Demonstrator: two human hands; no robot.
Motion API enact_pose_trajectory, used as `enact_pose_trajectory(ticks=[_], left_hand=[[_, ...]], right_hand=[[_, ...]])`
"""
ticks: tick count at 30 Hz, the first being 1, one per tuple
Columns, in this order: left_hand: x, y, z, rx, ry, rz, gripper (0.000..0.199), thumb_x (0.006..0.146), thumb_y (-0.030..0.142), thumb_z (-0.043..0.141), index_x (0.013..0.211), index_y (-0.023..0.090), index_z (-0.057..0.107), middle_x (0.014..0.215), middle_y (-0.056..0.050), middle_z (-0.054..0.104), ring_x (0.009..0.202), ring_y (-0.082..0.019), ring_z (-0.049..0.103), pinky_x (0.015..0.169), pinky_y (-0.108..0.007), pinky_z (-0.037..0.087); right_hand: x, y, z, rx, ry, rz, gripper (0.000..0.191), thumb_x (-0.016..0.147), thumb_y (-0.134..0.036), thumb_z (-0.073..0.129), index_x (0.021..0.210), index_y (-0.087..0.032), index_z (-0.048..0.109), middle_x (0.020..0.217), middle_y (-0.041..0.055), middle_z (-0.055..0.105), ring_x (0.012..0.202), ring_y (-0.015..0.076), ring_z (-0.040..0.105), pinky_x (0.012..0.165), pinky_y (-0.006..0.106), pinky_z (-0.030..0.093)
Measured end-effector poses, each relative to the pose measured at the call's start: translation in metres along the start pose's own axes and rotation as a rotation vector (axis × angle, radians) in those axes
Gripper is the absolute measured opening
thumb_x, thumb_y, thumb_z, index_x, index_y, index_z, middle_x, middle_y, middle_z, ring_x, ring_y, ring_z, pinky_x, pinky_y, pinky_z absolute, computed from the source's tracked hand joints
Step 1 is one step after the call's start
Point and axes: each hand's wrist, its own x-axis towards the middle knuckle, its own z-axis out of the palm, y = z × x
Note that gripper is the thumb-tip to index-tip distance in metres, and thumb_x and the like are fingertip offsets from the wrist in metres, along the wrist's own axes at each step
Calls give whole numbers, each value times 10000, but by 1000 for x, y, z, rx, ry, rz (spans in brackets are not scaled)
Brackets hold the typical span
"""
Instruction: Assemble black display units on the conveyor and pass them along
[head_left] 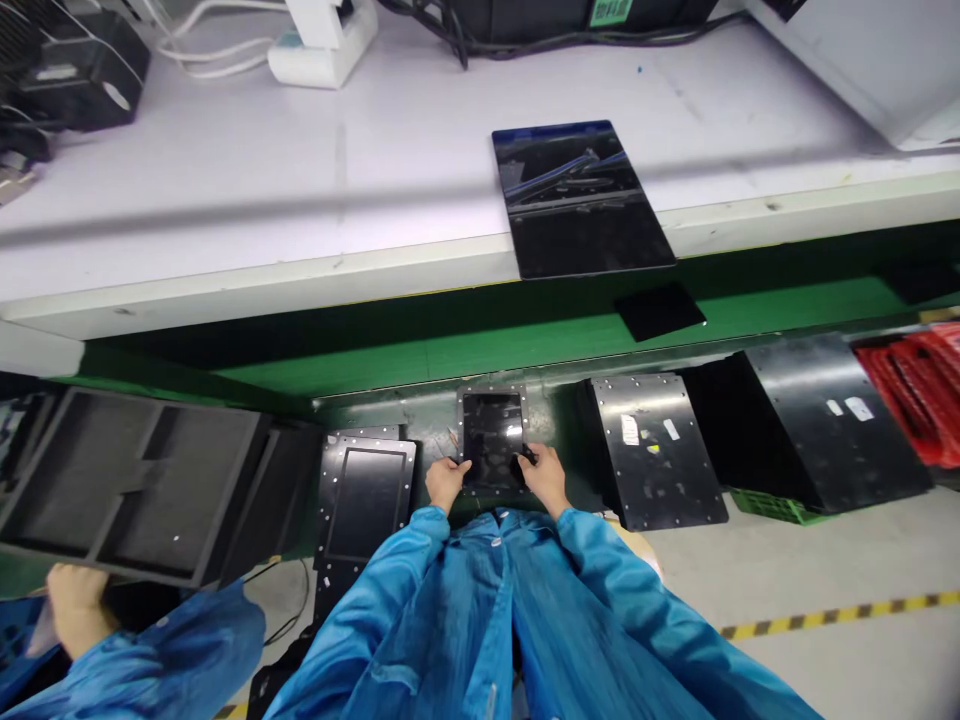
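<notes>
Framed black panel (492, 440), over green worktop (429, 410); left hand (445, 482), right hand (546, 478) pinching opposite side edges.

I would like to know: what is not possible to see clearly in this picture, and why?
Head view: underside of the dark panel; its own top hides it.
Head view: writing on the white label atop the plate stack; too small.
Head view: fingertips of the co-worker's hand; the black divided tray hides them.
Head view: full extent of the red pile; cut off by the right edge.
</notes>
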Motion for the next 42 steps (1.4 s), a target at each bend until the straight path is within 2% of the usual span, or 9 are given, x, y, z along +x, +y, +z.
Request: enact_pose_trajectory(ticks=[2, 5, 10, 16, 19, 24, 30, 37, 42], left_hand=[[0, 4, -4, 156, 15, 24, 436, 799, 605, 809, 706, 219, 630, 894, -152, 780, 1030, -352, 750, 894, -397, 529], [0, 4, -8, 248, -30, 79, 477, 757, 629, 839, 734, 212, 608, 963, -194, 778, 1043, -397, 739, 876, -412, 510], [-4, -9, -7, 260, -105, 98, 386, 787, 518, 862, 790, 233, 602, 891, -115, 777, 992, -324, 745, 824, -338, 474], [-9, -10, 4, 235, -29, 61, 411, 898, 628, 717, 813, 229, 661, 811, -90, 770, 958, -285, 759, 838, -315, 463], [-16, -18, 10, 227, -76, 37, 376, 863, 579, 774, 795, 229, 656, 798, -80, 771, 908, -266, 761, 803, -303, 458], [-35, -44, 16, 248, -138, 35, 299, 827, 447, 826, 778, 240, 616, 850, -55, 787, 900, -246, 748, 740, -293, 424], [-43, -48, 15, 360, -134, 23, 324, 875, 550, 745, 812, 245, 656, 953, -96, 801, 994, -294, 746, 748, -321, 425], [-41, -45, 18, 421, -160, 46, 308, 923, 529, 690, 835, 234, 687, 979, -123, 801, 1003, -296, 747, 786, -332, 443], [-29, -31, 1, 402, -207, 7, 384, 830, 593, 788, 824, 221, 692, 1036, -166, 800, 1052, -338, 748, 807, -336, 460]], right_hand=[[-5, 11, -6, -104, -24, -8, 347, 895, -433, 726, 1157, -207, 701, 1210, 118, 728, 1100, 264, 706, 956, 345, 517], [-9, 23, -8, -164, -107, 22, 425, 844, -488, 802, 1128, -206, 660, 1118, 100, 747, 1047, 260, 716, 858, 323, 500], [-10, 34, -5, -110, -113, 14, 484, 810, -480, 836, 1162, -226, 623, 1059, 58, 749, 988, 233, 721, 812, 299, 480], [-6, 32, -6, -149, -66, 6, 397, 847, -516, 792, 1072, -230, 633, 991, 50, 744, 932, 231, 710, 770, 300, 457], [-10, 34, -8, -159, -88, -12, 431, 798, -490, 841, 1076, -232, 635, 1024, 50, 747, 965, 230, 711, 771, 290, 453], [-19, 43, -11, -154, -170, -5, 376, 763, -384, 874, 1038, -238, 661, 1022, 33, 762, 961, 212, 718, 779, 279, 447], [-21, 44, -11, -287, -229, 69, 344, 828, -512, 840, 870, -227, 651, 958, 54, 774, 935, 243, 720, 718, 292, 389], [-27, 48, -4, -412, -287, -64, 299, 1011, -495, 657, 1053, -203, 613, 1130, 135, 742, 1086, 267, 708, 783, 292, 409], [-18, 43, -9, -423, -338, -58, 387, 977, -546, 686, 1116, -190, 624, 1126, 146, 736, 1061, 301, 715, 824, 327, 448]])
